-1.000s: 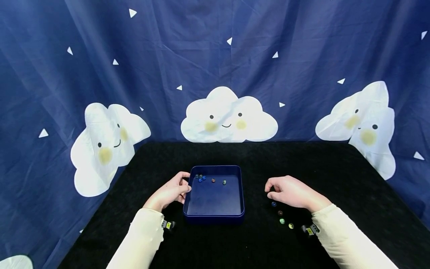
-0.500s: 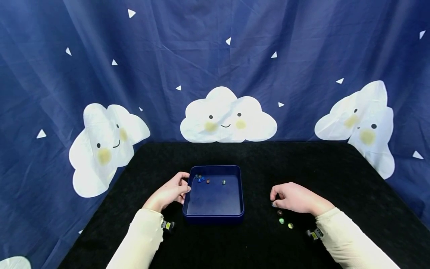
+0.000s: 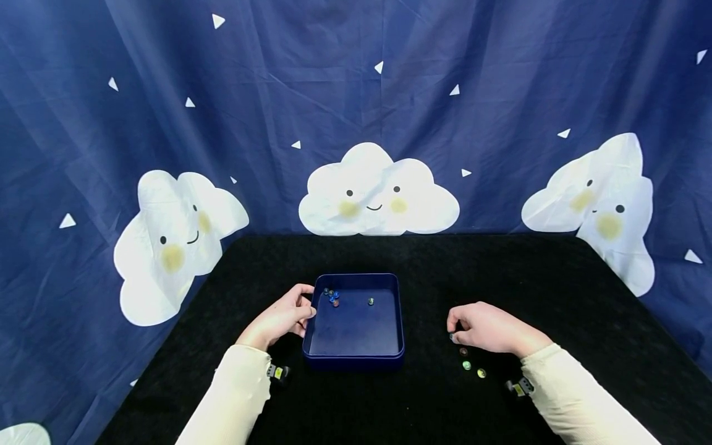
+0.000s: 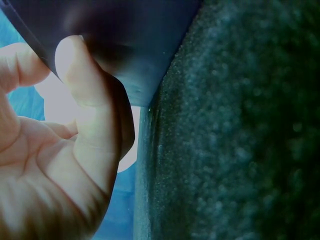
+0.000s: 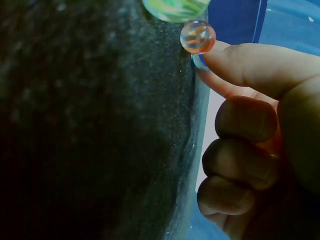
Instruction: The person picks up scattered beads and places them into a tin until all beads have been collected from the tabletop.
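My left hand (image 3: 280,318) grips the left wall of a square dark blue tray (image 3: 361,330), thumb and fingers at its edge. Inside, a cluster of marbles lies near the far left corner, among them a blue marble (image 3: 332,299) and an orange marble (image 3: 336,303). One greenish marble (image 3: 371,301) sits apart, farther right. On the black cloth, my right hand (image 3: 489,327) pinches a blue marble (image 5: 201,62) between thumb and index finger, the other fingers curled in. Just nearer lie an orange-striped marble (image 5: 198,37), a green marble (image 3: 466,365) and a yellow marble (image 3: 481,373).
Black cloth (image 3: 423,259) covers the table. Behind it hangs a blue curtain (image 3: 334,74) with white clouds and triangles. The tray's raised walls stand between its marbles and the cloth.
My right hand has moved nearer and slightly right, down onto the blue marble, which it now pinches. In the tray, the orange marble has rolled left to the cluster. My left hand stays put.
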The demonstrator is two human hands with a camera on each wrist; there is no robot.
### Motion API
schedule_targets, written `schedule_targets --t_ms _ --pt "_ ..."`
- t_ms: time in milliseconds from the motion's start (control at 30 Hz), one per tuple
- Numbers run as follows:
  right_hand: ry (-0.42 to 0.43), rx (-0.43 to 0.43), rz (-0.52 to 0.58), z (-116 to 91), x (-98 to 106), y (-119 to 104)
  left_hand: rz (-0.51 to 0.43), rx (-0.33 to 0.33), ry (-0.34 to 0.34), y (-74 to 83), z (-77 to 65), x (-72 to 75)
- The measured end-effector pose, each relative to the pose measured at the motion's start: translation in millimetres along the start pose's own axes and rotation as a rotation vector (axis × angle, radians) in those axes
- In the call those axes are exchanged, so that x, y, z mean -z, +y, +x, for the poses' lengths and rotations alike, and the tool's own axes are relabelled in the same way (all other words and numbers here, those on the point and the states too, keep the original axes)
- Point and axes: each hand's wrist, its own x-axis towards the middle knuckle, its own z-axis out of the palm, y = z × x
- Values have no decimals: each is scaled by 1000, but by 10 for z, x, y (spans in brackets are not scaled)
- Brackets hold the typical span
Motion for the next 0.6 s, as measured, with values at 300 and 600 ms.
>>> schedule_targets --t_ms 300,600 --pt "50 2 -28 44 63 -62 -7 -3 0 1 -12 0" --pt "84 2 -53 121 96 -139 10 5 7 3 2 -2"
